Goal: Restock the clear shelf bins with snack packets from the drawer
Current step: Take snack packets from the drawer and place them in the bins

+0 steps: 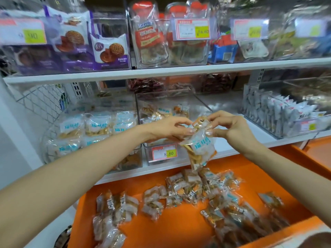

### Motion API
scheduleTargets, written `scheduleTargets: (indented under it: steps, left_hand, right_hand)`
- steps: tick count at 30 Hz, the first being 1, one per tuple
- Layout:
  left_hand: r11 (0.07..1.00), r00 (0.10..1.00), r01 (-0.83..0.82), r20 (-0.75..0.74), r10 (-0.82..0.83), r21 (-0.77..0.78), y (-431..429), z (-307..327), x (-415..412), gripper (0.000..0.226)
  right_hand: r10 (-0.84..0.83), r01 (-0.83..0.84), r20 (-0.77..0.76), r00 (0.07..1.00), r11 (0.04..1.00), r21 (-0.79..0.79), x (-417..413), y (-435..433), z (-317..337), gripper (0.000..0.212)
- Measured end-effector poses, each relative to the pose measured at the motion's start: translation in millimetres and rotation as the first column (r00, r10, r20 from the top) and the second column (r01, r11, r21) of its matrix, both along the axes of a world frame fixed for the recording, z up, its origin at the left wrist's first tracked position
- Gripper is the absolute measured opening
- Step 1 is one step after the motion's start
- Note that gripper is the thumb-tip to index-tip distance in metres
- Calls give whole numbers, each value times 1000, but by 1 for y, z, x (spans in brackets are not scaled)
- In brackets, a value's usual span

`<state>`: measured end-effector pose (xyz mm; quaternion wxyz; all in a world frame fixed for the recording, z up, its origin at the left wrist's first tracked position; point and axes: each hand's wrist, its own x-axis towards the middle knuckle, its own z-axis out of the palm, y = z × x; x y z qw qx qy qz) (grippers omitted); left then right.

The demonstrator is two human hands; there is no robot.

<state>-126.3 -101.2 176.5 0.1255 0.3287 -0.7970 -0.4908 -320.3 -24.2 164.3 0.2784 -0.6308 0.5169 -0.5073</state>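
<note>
Head view: two bare forearms were seen stretched forward and angled inward, so that the left hand (172,129) and the right hand (231,127) were brought nearly together. The left hand was turned palm-down, its thumb and fingertips pinched on the upper edge of a small bunch of snack packets (202,144). The right hand, just beside it, was curled, with thumb and forefinger pinched on the same bunch from the other side. Two hands were counted on the bunch. At least two packets were held in it, though the exact number could not be told through the crinkled film. The packets were made of clear plastic printed with a white panel and pale blue characters, and golden-brown strips were visible inside. The bunch was hung in the air below the fingers. Beneath the hands, many more such packets were scattered loose in the orange drawer (179,228), too blurred to be counted. Just behind the hands, a clear bin (148,151) was set on the white shelf (146,171), with a few packets lying in it and one price tag (164,153) fixed to its front, below the left hand.
</note>
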Motion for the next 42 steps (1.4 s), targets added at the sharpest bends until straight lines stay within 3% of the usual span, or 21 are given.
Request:
scheduleTargets:
  steps: [5,9,13,20,23,26,29,31,36,42]
  left_hand:
    - [990,988,-142,-72,140,-21,-4,2,3,17]
    - [950,951,-309,-23,308,-37,-18,7,14,19]
    - [932,935,-353,-2,354,-82,-22,7,19,18]
    - [848,863,-501,-176,474,-175,-25,11,46,17]
    - [806,851,-525,-188,491,-274,-25,13,61,21]
    - [765,838,-545,-204,506,-343,-24,11,69,27]
    - [770,842,-539,-193,504,-341,-23,9,70,29]
    - [795,855,-519,-194,482,-313,-23,6,69,29]
    - [827,819,-537,-334,466,-164,-26,-3,61,6]
    - [830,832,-506,-389,397,-235,-35,-8,52,25]
  right_hand:
    - [-13,13,-64,998,1000,-14,-6,4,8,16]
    - [-147,146,-9,989,986,-80,-32,4,14,25]
    - [-266,266,13,964,961,-78,-47,3,4,14]
    - [-306,317,141,942,946,-68,-37,-15,5,21]
    - [-296,298,38,955,951,-88,-16,-35,8,23]
    - [-292,286,-171,941,956,-61,4,-57,1,17]
    - [-193,236,-427,883,970,51,14,-73,-16,22]
    - [-68,186,-519,852,966,181,18,-80,-26,27]
    - [99,135,-505,858,903,407,20,-89,-31,16]
    - [27,203,-458,889,873,444,20,-101,-38,17]
